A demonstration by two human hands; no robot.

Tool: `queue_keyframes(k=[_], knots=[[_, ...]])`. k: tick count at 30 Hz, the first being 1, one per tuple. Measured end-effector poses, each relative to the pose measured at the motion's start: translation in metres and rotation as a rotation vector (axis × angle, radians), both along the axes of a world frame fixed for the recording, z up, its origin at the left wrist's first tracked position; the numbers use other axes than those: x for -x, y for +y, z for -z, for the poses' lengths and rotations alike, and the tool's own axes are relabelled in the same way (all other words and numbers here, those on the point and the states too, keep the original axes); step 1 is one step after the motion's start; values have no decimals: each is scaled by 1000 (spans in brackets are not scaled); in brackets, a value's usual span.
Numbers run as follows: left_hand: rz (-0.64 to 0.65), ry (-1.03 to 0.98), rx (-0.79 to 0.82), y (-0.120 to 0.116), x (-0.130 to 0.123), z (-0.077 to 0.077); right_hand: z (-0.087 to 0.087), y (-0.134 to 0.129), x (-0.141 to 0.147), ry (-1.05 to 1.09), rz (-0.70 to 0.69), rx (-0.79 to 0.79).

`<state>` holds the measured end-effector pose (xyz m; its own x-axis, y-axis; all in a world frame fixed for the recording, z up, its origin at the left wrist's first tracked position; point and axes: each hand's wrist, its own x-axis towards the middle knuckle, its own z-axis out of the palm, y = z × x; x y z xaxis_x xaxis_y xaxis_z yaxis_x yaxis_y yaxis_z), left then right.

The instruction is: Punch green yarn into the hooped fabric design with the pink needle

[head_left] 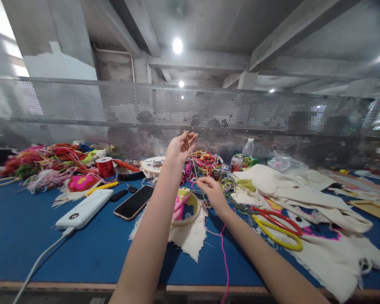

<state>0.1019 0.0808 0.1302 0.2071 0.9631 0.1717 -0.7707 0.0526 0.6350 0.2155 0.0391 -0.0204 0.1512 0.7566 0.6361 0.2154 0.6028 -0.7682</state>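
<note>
My left hand is raised above the table, its fingers closed on one end of a thin yellowish yarn. Lower and to the right, my right hand pinches the same yarn, which runs taut between the two. Below them an embroidery hoop holds cream cloth with pink, dark blue and green yarn work, partly hidden by my left forearm. A pink strand hangs over the table's front edge. Behind my hands lies a tangled heap of coloured yarn.
Scissors with red and yellow handles lie right of the hoop, beside cream cloths. Left are a phone, a white power bank with a cable, a red spool and more yarn. A perforated metal screen stands behind.
</note>
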Motion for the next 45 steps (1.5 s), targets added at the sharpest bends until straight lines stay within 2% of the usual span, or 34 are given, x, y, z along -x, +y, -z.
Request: queue_keyframes(k=[17,29,45], knots=[[22,1,-7,-4,-2,0,-1,-1,-3,27,-17,43],[12,8,-17,-5,-2,-1,-8,-5,-5,45,-2,47],[-59,-28,-20,6,0,3,-7,-6,-1,16,-119,83]])
